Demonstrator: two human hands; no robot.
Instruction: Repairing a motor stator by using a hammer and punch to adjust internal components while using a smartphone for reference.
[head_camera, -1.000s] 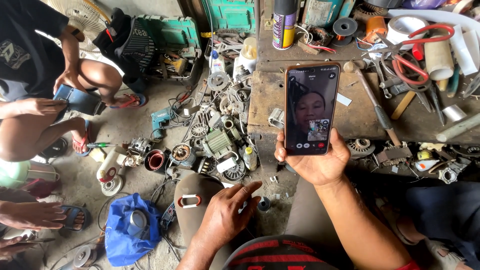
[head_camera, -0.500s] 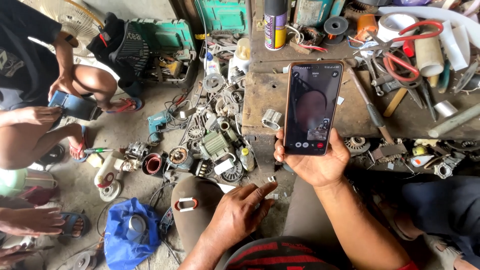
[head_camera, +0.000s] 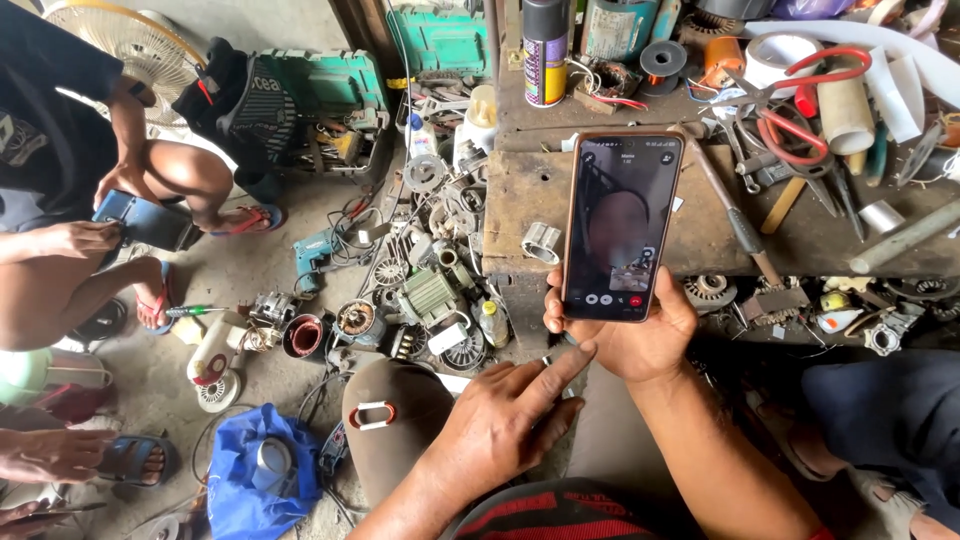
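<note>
My right hand (head_camera: 640, 335) holds a smartphone (head_camera: 620, 228) upright in front of me, its screen lit with a video call. My left hand (head_camera: 500, 420) hovers just below the phone with the index finger stretched toward its lower edge; it holds nothing. Beneath my left hand lies a brown rounded seat (head_camera: 395, 420) with a red-and-white loop handle. Behind the phone runs a worn wooden workbench (head_camera: 520, 195) with a small metal cylinder (head_camera: 541, 243) on it.
A pile of motor parts and coils (head_camera: 420, 290) covers the floor left of the bench. A spray can (head_camera: 545, 50), red scissors (head_camera: 790, 100) and tape rolls crowd the bench. Another person (head_camera: 60, 200) sits at left holding a phone. A blue bag (head_camera: 260, 470) lies lower left.
My left hand rose from the seat toward the phone and extended its index finger. The call screen's picture changed and blurred; the phone stays in my right hand.
</note>
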